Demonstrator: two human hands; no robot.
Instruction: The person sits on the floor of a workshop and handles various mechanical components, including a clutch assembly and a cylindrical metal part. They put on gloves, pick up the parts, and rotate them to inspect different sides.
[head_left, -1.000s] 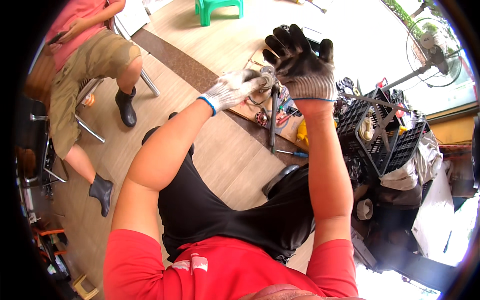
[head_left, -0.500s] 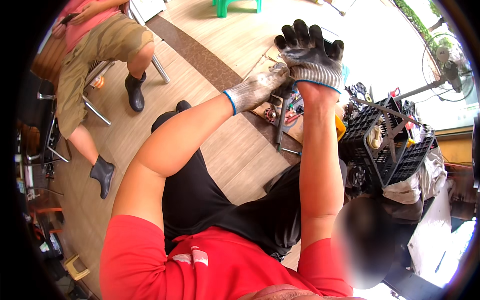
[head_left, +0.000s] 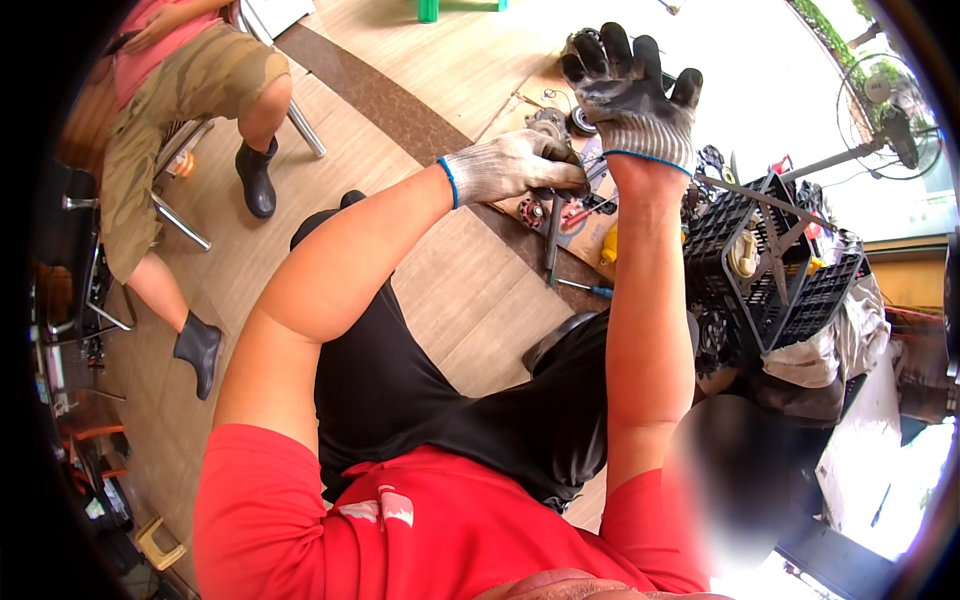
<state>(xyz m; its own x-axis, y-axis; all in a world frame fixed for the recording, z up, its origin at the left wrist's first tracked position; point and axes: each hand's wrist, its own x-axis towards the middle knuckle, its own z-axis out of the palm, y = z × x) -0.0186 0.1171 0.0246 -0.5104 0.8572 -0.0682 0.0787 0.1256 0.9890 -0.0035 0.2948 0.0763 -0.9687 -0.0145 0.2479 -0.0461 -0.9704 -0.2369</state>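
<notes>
My left hand [head_left: 515,168], in a pale knit glove with blue trim, is closed with curled fingers around something dark I cannot make out, among metal parts [head_left: 548,120]. My right hand [head_left: 635,100], in a striped knit glove with a black palm, is raised with fingers spread and palm showing, holding nothing. Beneath both hands, a cardboard sheet [head_left: 538,88] bears a red-and-black round part [head_left: 531,211], a metal bar [head_left: 553,240] and small tools. A blue-handled tool [head_left: 598,291] lies just below, and a yellow object [head_left: 609,245] is partly hidden by my right arm.
A seated person [head_left: 190,90] in camouflage shorts and rubber boots is at the left. A green stool [head_left: 428,10] stands at the top. Black crates [head_left: 735,290] with parts and a standing fan [head_left: 890,110] are at the right. A blurred dark shape [head_left: 740,460] is at lower right.
My right hand has moved slightly up and right, fingers still spread. My left hand shifted toward its cuff, then away, fingers now more curled. The blurred shape has appeared at lower right.
</notes>
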